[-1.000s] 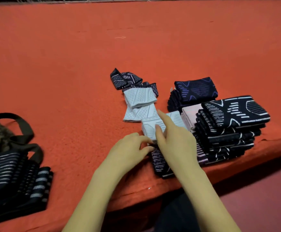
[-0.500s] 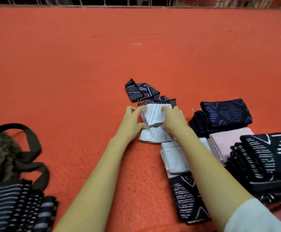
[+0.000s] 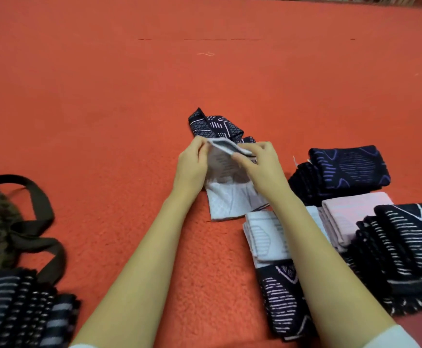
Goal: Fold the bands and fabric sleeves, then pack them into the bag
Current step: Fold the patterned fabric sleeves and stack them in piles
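At far left the bag (image 3: 16,222) is lying on the red counter (image 3: 104,96), well apart from the work. The left hand (image 3: 192,167) and right hand (image 3: 257,162) are each pinching a far corner of the pale sleeve (image 3: 230,199) — both grips closed on its raised edge. Its long axis is running back toward the person, near end resting on the counter — so the fold is probably coming nearward. Folded stacks (image 3: 405,234) are sitting at right.

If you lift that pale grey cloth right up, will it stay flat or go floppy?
Probably floppy: the pale grey cloth bends where the left hand and right hand pinch its top edge. It looks thin, so likely light. It seems unlikely to slide on the fuzzy red cover.
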`<act>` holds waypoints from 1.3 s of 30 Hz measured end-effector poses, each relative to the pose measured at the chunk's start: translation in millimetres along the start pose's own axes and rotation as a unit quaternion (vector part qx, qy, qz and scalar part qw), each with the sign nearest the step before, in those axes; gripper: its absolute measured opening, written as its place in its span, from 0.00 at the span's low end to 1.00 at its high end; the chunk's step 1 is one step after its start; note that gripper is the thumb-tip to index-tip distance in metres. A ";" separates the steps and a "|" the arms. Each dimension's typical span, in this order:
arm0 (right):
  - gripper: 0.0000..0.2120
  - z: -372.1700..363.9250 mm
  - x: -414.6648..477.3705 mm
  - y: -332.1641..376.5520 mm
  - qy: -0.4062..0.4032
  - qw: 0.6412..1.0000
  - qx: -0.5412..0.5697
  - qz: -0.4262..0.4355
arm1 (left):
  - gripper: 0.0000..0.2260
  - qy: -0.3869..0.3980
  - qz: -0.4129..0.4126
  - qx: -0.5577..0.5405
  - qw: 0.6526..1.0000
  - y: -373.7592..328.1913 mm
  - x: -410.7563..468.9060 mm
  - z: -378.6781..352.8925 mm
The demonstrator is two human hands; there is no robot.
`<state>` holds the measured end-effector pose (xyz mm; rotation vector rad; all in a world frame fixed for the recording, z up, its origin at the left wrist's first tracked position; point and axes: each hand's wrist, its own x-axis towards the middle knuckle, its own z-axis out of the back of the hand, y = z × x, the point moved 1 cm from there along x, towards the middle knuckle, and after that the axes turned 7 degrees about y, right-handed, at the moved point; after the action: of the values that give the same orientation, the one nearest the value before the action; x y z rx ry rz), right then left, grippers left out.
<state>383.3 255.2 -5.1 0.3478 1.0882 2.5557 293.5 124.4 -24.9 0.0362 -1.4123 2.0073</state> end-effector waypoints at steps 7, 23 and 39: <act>0.08 -7.2 -17.9 28.7 0.049 0.983 0.174 0.046 | 0.14 -0.097 0.072 -0.085 0.989 -24.8 -22.3 41.4; 0.05 -84.7 -59.5 77.0 -0.090 0.965 0.236 0.071 | 0.13 -0.059 0.086 0.021 0.994 -12.8 -152.8 102.7; 0.11 -121.9 -138.1 22.4 0.063 0.989 -0.049 0.128 | 0.06 0.022 0.088 0.166 0.982 4.4 -213.4 100.1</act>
<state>461.8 106.5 -83.5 0.3223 1.0143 2.8815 421.7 -68.3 -69.6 0.0141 -1.0711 2.3587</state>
